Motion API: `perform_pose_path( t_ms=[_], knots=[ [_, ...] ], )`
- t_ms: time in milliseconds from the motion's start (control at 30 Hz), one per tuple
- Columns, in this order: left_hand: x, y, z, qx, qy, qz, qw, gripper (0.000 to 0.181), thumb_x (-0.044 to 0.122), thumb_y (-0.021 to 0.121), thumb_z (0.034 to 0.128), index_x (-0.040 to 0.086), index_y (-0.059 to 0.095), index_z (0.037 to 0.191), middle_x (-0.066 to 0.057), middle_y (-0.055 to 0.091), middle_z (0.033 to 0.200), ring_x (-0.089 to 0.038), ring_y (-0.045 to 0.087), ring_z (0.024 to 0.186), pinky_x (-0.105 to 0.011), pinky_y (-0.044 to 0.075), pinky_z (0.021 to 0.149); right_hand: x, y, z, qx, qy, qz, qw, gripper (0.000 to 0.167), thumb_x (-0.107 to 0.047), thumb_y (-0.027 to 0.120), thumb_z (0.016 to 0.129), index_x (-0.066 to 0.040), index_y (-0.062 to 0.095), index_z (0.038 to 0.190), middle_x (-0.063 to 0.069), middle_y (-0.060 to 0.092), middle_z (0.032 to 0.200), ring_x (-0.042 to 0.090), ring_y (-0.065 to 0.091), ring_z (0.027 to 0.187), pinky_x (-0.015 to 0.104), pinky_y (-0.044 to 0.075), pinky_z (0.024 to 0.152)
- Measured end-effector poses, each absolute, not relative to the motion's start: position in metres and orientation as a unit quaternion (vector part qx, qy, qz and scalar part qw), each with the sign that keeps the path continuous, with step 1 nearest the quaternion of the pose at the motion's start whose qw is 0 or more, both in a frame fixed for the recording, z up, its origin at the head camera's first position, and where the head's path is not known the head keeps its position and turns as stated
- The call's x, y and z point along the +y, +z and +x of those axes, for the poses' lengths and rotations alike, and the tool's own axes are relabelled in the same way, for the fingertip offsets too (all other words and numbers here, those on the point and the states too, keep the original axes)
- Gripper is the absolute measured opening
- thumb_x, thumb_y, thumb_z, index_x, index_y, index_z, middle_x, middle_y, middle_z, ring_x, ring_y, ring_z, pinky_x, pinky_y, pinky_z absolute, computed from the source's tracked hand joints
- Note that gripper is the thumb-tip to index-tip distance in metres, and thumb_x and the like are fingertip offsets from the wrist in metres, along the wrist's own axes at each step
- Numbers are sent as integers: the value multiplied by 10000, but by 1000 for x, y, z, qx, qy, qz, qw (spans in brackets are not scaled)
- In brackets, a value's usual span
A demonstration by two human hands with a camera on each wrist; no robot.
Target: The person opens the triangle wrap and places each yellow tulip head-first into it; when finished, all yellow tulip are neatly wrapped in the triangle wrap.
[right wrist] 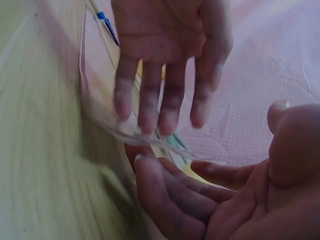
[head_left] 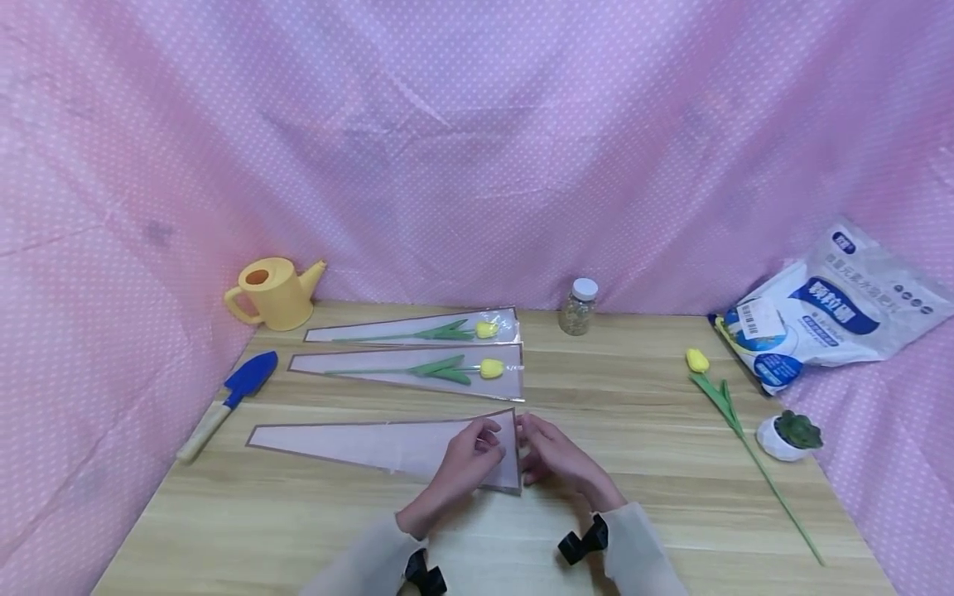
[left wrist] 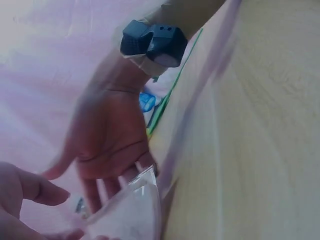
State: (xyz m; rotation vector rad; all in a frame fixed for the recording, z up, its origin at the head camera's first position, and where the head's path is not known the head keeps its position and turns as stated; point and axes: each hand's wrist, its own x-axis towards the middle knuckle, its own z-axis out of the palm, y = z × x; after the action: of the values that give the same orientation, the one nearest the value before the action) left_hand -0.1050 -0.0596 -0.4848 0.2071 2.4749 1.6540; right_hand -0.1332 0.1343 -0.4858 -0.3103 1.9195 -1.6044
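A flat, tapered clear flower sleeve with a dark border (head_left: 350, 439) lies nearest me, its wide end at the right. My left hand (head_left: 471, 457) is over that wide end; in the right wrist view its straight fingers (right wrist: 172, 95) reach the sleeve's rim. At the same end, my right hand (head_left: 561, 462) has its extended fingers against the outside of the edge, thumb apart. The sleeve's corner (left wrist: 145, 192) stands raised in front of the right palm (left wrist: 112, 130). Neither hand visibly pinches anything.
Two similar sleeves (head_left: 365, 362) behind each contain a yellow tulip (head_left: 491, 368). Another tulip (head_left: 698, 361) lies at right, near a potted succulent (head_left: 782, 447) and a white bag (head_left: 835, 306). A trowel (head_left: 252, 374), yellow watering can (head_left: 276, 294) and lidded jar (head_left: 577, 310) stand around.
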Motion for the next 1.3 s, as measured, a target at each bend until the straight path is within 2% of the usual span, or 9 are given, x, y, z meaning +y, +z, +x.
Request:
perform_pose_path(
  t_ms=[167,300,533,667,800,1000,1300],
  knots=[
    [-55,-489,-106,818,568,34,88,341,118,629,803,-16,602,1115,-138,678,962,-179,639,889,-294,528,792,134,-483,-133,699,-626,-108,328,672,-512,193,1077,-14,311,1512,310,500,1415,257,745,893,415,629,776],
    [-57,-491,-107,813,576,29,77,287,133,636,800,-15,621,1046,-125,685,921,-143,633,841,-282,536,773,132,-483,-132,686,-637,-105,335,677,-523,179,1075,-32,276,1530,308,471,1446,338,742,993,466,618,837],
    [-62,-493,-109,818,571,21,67,189,188,705,846,20,647,913,-88,694,851,-93,614,762,-217,506,707,124,-484,-129,672,-655,-99,331,701,-549,208,1064,-13,255,1513,309,466,1444,391,707,1085,465,608,877],
    [-63,-494,-111,820,566,1,81,114,125,685,847,16,681,880,-89,706,811,-96,600,726,-197,481,666,123,-483,-129,679,-649,-95,328,682,-523,193,1075,-8,260,1518,294,495,1419,394,696,1111,443,612,874],
    [-65,-494,-111,822,564,-20,84,107,59,636,854,-3,722,865,-75,697,791,-98,558,693,-198,449,598,122,-484,-130,682,-647,-84,329,682,-528,213,1073,-7,280,1508,276,518,1381,381,701,1102,408,620,844],
    [-69,-494,-113,816,572,-36,79,131,48,646,860,-11,763,864,-81,710,817,-108,550,705,-206,453,596,117,-489,-131,683,-653,-46,324,673,-548,354,1046,-3,352,1441,223,555,1295,301,736,1005,352,628,772],
    [-68,-501,-124,779,619,-72,77,95,47,710,803,-36,751,827,-12,659,739,-120,544,722,-226,442,618,107,-493,-136,688,-664,17,291,486,-395,456,1055,-7,442,1347,200,625,1213,252,747,899,385,635,754]
  ],
)
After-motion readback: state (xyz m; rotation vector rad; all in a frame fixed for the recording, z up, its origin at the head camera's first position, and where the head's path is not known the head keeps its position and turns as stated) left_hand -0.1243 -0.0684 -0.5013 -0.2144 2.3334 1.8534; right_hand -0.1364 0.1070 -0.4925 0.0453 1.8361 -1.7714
